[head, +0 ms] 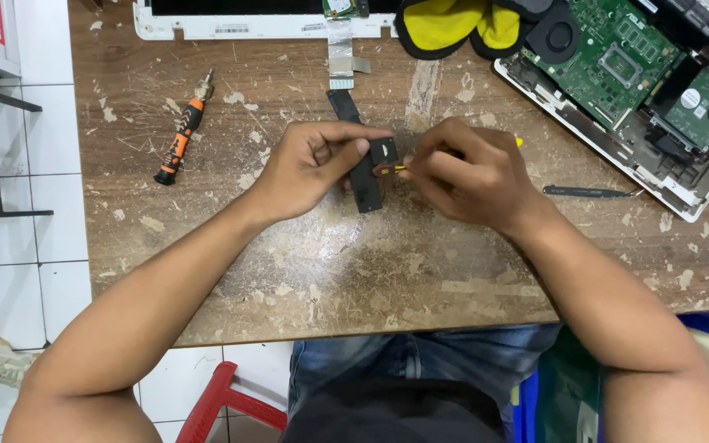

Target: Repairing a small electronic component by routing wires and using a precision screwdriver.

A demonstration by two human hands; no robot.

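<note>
My left hand pinches a long flat black part at mid-table, with the thumb and forefinger on its upper right end. My right hand is closed around a small yellow-handled tool, most of it hidden in the fist. The tool's tip meets a small reddish piece on the black part's right edge. Both hands sit close together over the worn wooden table.
An orange and black screwdriver lies at the left. Black tweezers lie right of my hands. An opened laptop base with a green circuit board is at the top right, a yellow-black cloth and white panel at the back.
</note>
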